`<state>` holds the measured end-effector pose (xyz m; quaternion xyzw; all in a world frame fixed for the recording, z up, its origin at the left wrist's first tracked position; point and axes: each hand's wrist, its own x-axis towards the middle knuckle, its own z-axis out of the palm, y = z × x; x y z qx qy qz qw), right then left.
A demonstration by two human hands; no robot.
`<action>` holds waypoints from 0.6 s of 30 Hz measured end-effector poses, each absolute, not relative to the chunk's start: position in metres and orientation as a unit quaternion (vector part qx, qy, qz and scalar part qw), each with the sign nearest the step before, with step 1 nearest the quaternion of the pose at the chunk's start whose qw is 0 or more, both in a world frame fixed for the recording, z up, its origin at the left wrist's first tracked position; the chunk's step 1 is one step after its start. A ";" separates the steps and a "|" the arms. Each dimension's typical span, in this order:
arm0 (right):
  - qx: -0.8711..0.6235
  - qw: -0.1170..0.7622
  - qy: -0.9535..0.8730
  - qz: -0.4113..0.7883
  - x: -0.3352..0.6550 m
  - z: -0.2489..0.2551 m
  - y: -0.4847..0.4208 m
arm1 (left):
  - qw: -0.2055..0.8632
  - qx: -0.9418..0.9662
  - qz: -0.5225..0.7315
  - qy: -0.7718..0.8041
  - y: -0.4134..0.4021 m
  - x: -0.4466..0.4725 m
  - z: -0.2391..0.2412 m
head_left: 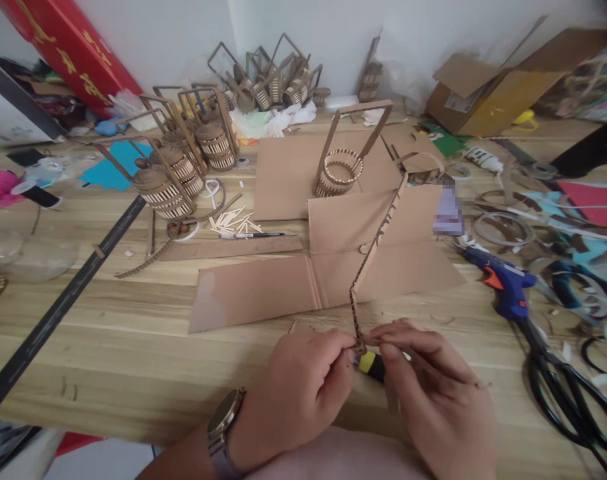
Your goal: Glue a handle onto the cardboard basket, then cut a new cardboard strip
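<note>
A narrow strip of corrugated cardboard (368, 261) runs from near the table's front edge up over a flat cardboard sheet (263, 287). My left hand (308, 380) pinches the near end of this strip between thumb and forefinger. Close beside it, my right hand (428, 387) has its thumb and fingers pressed together at the same end, with a thin strip trailing across the palm. A yellow and black tool handle (372, 365) shows partly between the hands. Beyond the sheet stands a small round basket (342, 175) with a tall handle.
Several handled baskets (171, 190) stand at the left, more at the back wall. Short sticks (231, 221) and a pen (251, 235) lie mid-table. A blue glue gun (508, 280), black-handled scissors (558, 380) and tape rolls crowd the right, below a cardboard box (513, 87).
</note>
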<state>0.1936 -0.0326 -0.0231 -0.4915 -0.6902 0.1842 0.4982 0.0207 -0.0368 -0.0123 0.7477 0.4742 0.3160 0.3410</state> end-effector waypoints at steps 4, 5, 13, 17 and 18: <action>-0.554 0.483 -0.646 0.207 0.198 -0.019 -0.026 | 0.352 0.719 0.317 0.508 -0.036 0.021 -0.011; -0.559 0.472 -0.647 0.215 0.201 -0.020 -0.025 | 0.358 0.709 0.317 0.519 -0.035 0.021 -0.010; -0.483 0.220 -0.842 0.091 0.240 -0.067 -0.030 | 0.470 0.600 0.333 0.555 -0.028 0.021 -0.014; -0.471 0.180 -0.864 0.016 0.243 -0.085 -0.041 | 0.490 0.584 0.336 0.554 -0.027 0.020 -0.014; -0.472 0.190 -0.861 0.011 0.243 -0.085 -0.043 | 0.489 0.583 0.335 0.556 -0.027 0.020 -0.014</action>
